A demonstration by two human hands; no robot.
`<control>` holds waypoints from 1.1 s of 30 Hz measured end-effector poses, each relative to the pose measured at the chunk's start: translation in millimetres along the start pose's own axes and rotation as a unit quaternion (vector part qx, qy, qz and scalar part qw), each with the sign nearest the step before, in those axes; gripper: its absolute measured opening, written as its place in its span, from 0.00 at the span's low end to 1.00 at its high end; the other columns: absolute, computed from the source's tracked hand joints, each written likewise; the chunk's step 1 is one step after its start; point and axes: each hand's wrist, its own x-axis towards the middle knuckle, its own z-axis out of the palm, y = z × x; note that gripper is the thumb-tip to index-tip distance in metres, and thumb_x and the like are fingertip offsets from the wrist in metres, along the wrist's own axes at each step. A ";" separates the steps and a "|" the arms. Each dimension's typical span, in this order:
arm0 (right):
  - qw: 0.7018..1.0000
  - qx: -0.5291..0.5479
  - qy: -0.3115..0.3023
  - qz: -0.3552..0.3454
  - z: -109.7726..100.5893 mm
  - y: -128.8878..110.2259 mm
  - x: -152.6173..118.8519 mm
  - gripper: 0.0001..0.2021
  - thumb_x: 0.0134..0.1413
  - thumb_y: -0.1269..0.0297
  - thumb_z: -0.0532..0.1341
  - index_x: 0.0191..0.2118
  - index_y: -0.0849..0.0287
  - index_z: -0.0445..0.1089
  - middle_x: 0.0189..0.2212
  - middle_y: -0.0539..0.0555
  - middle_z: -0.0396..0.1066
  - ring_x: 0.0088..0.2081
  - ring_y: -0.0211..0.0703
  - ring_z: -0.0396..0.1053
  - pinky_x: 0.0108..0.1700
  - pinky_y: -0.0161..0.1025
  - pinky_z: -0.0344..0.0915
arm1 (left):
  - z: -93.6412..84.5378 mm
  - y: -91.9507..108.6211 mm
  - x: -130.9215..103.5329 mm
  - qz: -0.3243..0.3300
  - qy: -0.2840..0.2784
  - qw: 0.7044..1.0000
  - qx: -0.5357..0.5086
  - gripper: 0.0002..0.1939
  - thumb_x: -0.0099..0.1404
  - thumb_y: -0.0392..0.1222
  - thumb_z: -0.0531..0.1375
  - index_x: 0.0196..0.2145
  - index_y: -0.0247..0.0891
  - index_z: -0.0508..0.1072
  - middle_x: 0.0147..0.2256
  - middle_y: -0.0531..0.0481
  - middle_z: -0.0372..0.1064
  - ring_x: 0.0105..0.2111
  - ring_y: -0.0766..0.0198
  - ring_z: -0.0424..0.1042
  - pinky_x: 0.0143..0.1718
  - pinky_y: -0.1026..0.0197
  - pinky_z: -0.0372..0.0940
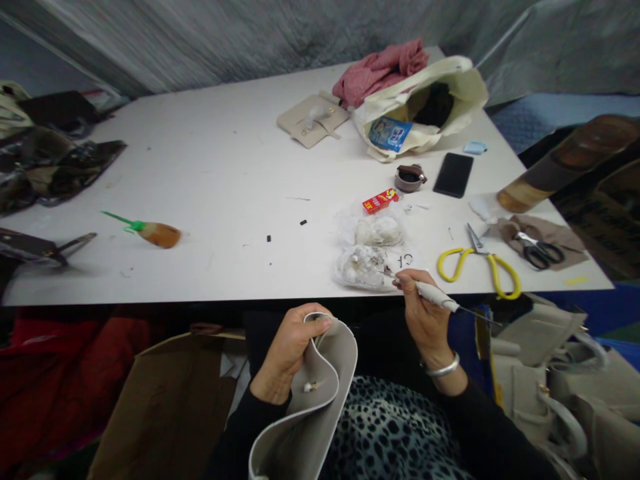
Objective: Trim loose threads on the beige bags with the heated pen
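Observation:
My left hand (295, 347) is closed on the top edge of a light grey-beige bag piece (320, 400), thumb inside and fingers outside. The piece bends in a curve over my lap, and a small metal fitting (311, 387) shows on it. In my right hand (425, 317) is a thin tool with a white-wrapped handle (435, 295), gripped between thumb and fingers. Its slim tip points left at a clear plastic bag (365, 265) with whitish contents at the table's front edge. Whether the tip touches those contents, I cannot tell. A thin metal shaft extends from the handle's other end.
On the white table (225, 173) lie yellow-handled scissors (480, 263), black-handled scissors (537, 250), a phone (453, 175), a red box (380, 201) and a glue bottle (159, 235). A cream tote (425, 113) stands behind. Beige handbags (540, 347) pile up at right; a cardboard box (165, 407) is at left.

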 end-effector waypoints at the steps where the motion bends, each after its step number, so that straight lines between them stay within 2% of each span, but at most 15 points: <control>1: 1.000 0.003 -0.004 -0.002 0.8 1.2 1.1 0.10 0.72 0.56 0.63 0.41 0.55 0.76 0.36 0.52 0.75 0.38 0.46 0.75 0.45 0.46 0.72 | -0.6 -0.3 0.1 0.000 0.005 1.000 -0.006 0.14 0.47 0.45 0.75 0.26 0.34 0.79 0.23 0.50 0.71 0.24 0.66 0.66 0.29 0.63 0.58; 11: 0.999 -0.003 -0.036 -0.016 6.2 7.9 2.3 0.08 0.72 0.58 0.63 0.43 0.55 0.76 0.37 0.54 0.78 0.41 0.48 0.76 0.47 0.47 0.72 | -6.0 0.7 2.8 -0.006 -0.029 0.999 -0.014 0.16 0.46 0.45 0.77 0.25 0.33 0.78 0.22 0.51 0.70 0.24 0.67 0.65 0.28 0.64 0.57; 15: 0.994 -0.052 -0.046 -0.088 7.1 3.5 4.4 0.05 0.72 0.62 0.64 0.43 0.55 0.77 0.37 0.54 0.78 0.40 0.47 0.76 0.46 0.46 0.71 | -7.9 3.8 2.2 0.003 -0.038 0.999 0.017 0.14 0.47 0.45 0.76 0.25 0.33 0.79 0.23 0.50 0.71 0.25 0.66 0.66 0.29 0.64 0.58; 19: 0.969 -0.146 -0.090 -0.180 6.6 -3.1 10.6 0.07 0.73 0.63 0.62 0.41 0.57 0.75 0.35 0.55 0.78 0.38 0.47 0.74 0.43 0.44 0.68 | -10.1 5.6 0.3 0.007 -0.033 0.999 0.031 0.14 0.47 0.45 0.75 0.25 0.33 0.79 0.22 0.51 0.70 0.24 0.67 0.65 0.29 0.64 0.57; 22: 0.954 -0.175 -0.117 -0.211 2.8 -4.0 13.8 0.06 0.73 0.63 0.63 0.41 0.57 0.75 0.34 0.55 0.78 0.37 0.47 0.73 0.42 0.44 0.67 | -11.3 5.1 -1.2 0.008 -0.031 0.999 0.018 0.15 0.46 0.46 0.75 0.25 0.33 0.78 0.22 0.51 0.69 0.23 0.67 0.64 0.28 0.64 0.56; 25: 0.955 -0.162 -0.094 -0.229 -2.2 -5.2 11.3 0.04 0.71 0.64 0.65 0.42 0.57 0.76 0.36 0.56 0.79 0.38 0.48 0.74 0.43 0.45 0.68 | -13.1 3.6 -2.7 0.006 -0.027 1.000 0.008 0.16 0.46 0.46 0.76 0.25 0.33 0.78 0.22 0.51 0.69 0.23 0.67 0.64 0.28 0.64 0.56; 27: 0.972 -0.110 -0.074 -0.196 -2.9 -10.0 6.1 0.04 0.70 0.63 0.66 0.42 0.55 0.77 0.36 0.55 0.79 0.39 0.48 0.75 0.44 0.45 0.69 | -14.4 2.5 -3.3 0.004 -0.025 1.000 0.016 0.15 0.47 0.46 0.75 0.26 0.33 0.78 0.22 0.51 0.69 0.24 0.67 0.64 0.28 0.64 0.56; 29: 0.990 -0.007 -0.093 -0.102 0.7 -18.1 -0.8 0.06 0.71 0.61 0.65 0.41 0.54 0.77 0.34 0.53 0.78 0.36 0.46 0.76 0.42 0.43 0.71 | -15.6 1.5 -3.3 0.002 -0.030 0.999 0.023 0.15 0.47 0.46 0.75 0.26 0.33 0.78 0.23 0.51 0.69 0.24 0.67 0.64 0.28 0.64 0.56; 30: 0.990 0.054 -0.120 -0.044 4.1 -22.7 -4.4 0.08 0.72 0.59 0.64 0.40 0.54 0.77 0.32 0.52 0.77 0.34 0.44 0.76 0.39 0.41 0.72 | -16.1 1.1 -3.2 0.003 -0.036 0.999 0.023 0.15 0.47 0.46 0.75 0.26 0.33 0.78 0.23 0.51 0.69 0.24 0.67 0.64 0.28 0.64 0.56; 33: 0.952 0.196 -0.217 0.090 17.2 -34.0 -13.7 0.13 0.72 0.54 0.63 0.37 0.55 0.77 0.26 0.49 0.75 0.28 0.40 0.74 0.32 0.35 0.71 | -17.4 0.3 -2.8 0.009 -0.073 0.997 0.019 0.16 0.48 0.46 0.75 0.26 0.32 0.79 0.23 0.50 0.69 0.24 0.67 0.63 0.28 0.64 0.55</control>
